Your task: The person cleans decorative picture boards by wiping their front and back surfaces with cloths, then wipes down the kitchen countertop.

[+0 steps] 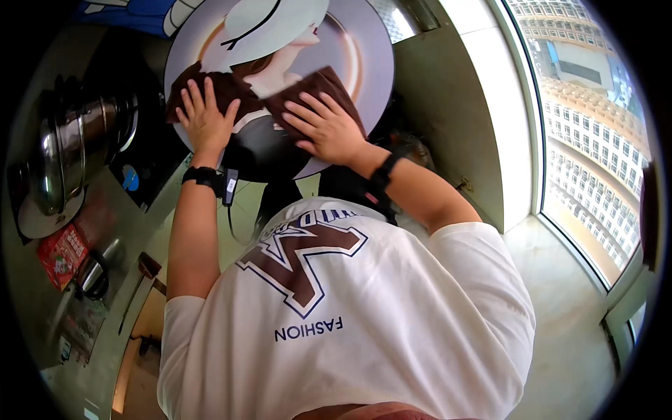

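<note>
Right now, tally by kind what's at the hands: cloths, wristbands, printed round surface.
Brown cloths: 2 (left hand flat on one, right hand on the other)
Black wristbands: 2
Printed round surface: 1
Total: 5

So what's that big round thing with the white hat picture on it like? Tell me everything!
It's a round, lilac-grey tabletop, lying face up, with its far edge cut off by the picture. It looks smooth, but I can't tell what it's made of. Printed on it is a figure wearing a wide white hat with a thin black band. Brown cloth rests on it under the spread left hand and right hand. I can't see what holds it up.
</note>
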Demonstrator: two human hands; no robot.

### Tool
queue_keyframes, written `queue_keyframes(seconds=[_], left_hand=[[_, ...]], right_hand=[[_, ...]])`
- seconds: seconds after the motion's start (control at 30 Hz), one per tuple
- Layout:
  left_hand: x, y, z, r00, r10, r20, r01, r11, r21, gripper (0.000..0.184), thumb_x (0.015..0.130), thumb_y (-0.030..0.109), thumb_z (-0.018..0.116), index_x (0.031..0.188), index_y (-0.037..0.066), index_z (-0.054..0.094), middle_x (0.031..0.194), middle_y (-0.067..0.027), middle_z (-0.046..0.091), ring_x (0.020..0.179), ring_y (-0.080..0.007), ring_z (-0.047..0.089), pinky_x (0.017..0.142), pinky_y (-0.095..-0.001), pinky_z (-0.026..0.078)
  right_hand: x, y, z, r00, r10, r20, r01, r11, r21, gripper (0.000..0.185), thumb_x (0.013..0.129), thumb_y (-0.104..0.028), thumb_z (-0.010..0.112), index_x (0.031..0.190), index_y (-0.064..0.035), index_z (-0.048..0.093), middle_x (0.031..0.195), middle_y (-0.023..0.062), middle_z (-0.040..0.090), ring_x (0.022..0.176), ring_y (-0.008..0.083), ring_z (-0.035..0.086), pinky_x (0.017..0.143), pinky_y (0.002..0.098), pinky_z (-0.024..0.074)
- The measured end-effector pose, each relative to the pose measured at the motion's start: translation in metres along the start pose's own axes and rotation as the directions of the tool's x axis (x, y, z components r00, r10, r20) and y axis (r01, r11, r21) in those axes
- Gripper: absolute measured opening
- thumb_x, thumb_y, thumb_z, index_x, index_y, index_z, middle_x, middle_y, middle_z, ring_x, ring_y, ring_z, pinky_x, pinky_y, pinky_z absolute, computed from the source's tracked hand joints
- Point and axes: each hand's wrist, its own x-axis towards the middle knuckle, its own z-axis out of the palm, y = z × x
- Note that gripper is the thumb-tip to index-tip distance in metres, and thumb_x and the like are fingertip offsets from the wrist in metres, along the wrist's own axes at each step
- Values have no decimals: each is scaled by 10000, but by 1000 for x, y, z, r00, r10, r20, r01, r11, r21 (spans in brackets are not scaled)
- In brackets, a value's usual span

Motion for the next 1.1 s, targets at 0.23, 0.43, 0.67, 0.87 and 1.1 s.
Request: queue_keyframes(seconds=[0.23, 0.43, 0.67, 0.87, 1.1], left_hand=[[-1, -2, 3, 999, 23, -23, -22, 999, 27, 853, 952, 602, 556, 1619, 186, 226, 1678, -181, 165, 1542, -399, 152, 1194, -637, 165], [0, -3, 5, 999, 13, -32, -12, 1000, 13, 865, 933, 669, 526, 1607, 189, 273, 1677, -176, 175, 1539, -404, 155, 1197, -634, 150], [-4, -6, 10, 989, 98, -112, -104, 993, -50, 854, 946, 675, 502, 1607, 194, 257, 1674, -181, 181, 1536, -408, 163, 1193, -634, 169], [-4, -8, 12, 994, 79, -80, -83, 995, -60, 869, 946, 721, 455, 1615, 211, 236, 1681, -166, 164, 1548, -391, 132, 1213, -621, 126], [0, -9, 13, 991, 75, -110, -82, 995, -65, 870, 950, 726, 430, 1617, 204, 231, 1678, -180, 168, 1542, -404, 144, 1201, -634, 149]], right_hand=[[28, 103, -22, 832, 418, -364, -497, 854, -155, 632, 937, -484, 599, 1482, -178, 500, 1567, 69, 437, 1463, 346, 348, 1203, 521, 248], [67, 122, -26, 867, 312, -389, -433, 859, -275, 623, 964, -473, 569, 1472, -120, 489, 1535, 115, 462, 1436, 334, 394, 1189, 489, 286], [-32, 65, -35, 984, -11, 178, 41, 986, -163, 690, 938, -436, 621, 1542, -176, 414, 1636, 16, 334, 1522, 276, 257, 1236, 485, 199], [33, -41, 23, 836, -439, 330, 448, 893, 54, 626, 1009, -469, 510, 1559, -195, 386, 1655, -16, 300, 1549, 228, 198, 1263, 482, 125], [-10, 5, 2, 753, -573, 324, 521, 820, 237, 656, 935, -438, 609, 1526, -211, 437, 1622, -35, 357, 1528, 224, 248, 1263, 454, 157]])
